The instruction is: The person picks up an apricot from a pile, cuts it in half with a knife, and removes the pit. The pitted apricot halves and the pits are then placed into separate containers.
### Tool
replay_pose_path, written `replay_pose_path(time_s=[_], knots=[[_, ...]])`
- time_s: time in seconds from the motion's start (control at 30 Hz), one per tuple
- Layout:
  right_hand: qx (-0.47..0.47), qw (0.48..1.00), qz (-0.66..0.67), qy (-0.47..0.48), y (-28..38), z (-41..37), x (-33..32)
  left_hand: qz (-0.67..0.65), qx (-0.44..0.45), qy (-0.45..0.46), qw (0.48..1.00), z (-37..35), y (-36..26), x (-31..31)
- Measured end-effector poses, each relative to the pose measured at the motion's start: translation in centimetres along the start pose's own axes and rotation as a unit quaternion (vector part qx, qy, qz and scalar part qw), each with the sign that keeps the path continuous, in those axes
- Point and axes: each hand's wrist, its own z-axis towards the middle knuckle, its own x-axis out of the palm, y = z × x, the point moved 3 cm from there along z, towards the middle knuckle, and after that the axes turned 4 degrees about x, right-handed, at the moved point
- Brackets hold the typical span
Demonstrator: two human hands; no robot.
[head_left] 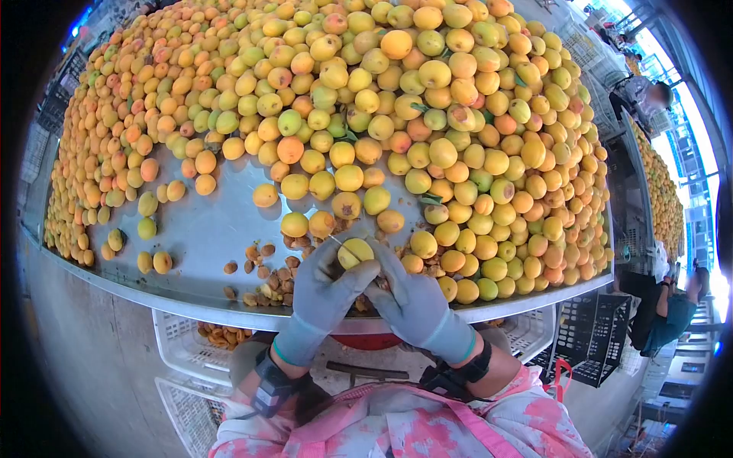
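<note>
l hand's (pixel 324 288) fingers pinch fruit (pixel 355 253), best w/ light, steady pressure; r hand's (pixel 416 299) curl beside it, grip unclear.

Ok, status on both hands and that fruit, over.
Left hand gripping yellow fruit. Right hand close against it, grip unclear. Brown pits beside left hand; piled fruit ahead.

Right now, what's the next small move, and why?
Probably turn the yellow fruit slightly against the thin, blade-like strip: the strip lies at its edge, no open split shows, left hand and right hand surround it, and loose pits lie nearby.
</note>
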Motion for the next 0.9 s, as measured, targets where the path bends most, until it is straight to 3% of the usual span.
replay_pose_path(time_s=[0.07,0.17,0.2,0.33,0.4,0.6,0.73,0.8,0.9], knots=[[-0.035,0.997,-0.008,-0.072,-0.8,0.3,0.5,-0.041,0.004,-0.002,0.999,0.1,0.9,0.0],[-0.034,0.995,0.009,-0.097,-0.8,0.5,0.3,-0.139,-0.023,-0.026,0.99,0.2,1.1,0.6],[-0.034,0.995,0.009,-0.096,-0.8,0.5,0.3,-0.194,-0.057,-0.05,0.978,0.0,1.3,0.7],[-0.037,0.996,-0.007,-0.076,-0.5,0.5,0.0,-0.197,-0.077,-0.028,0.977,-0.1,1.2,-0.1],[-0.035,0.997,-0.021,-0.063,-0.6,0.6,0.2,0.008,0.011,-0.002,1.0,-0.1,-0.5,-0.2],[-0.053,0.998,-0.002,-0.045,-1.0,1.1,0.9,-0.071,-0.002,-0.007,0.997,-0.1,-0.3,-0.4],[-0.041,0.998,-0.013,-0.042,0.1,0.8,0.3,-0.033,0.034,-0.008,0.999,-0.1,0.2,0.2],[-0.038,0.999,-0.015,-0.021,0.3,0.9,0.2,-0.042,-0.006,-0.006,0.999,-0.2,0.4,0.0],[-0.074,0.995,-0.003,-0.068,0.3,0.9,0.1,-0.01,-0.02,-0.009,1.0,0.0,-0.4,0.2]])
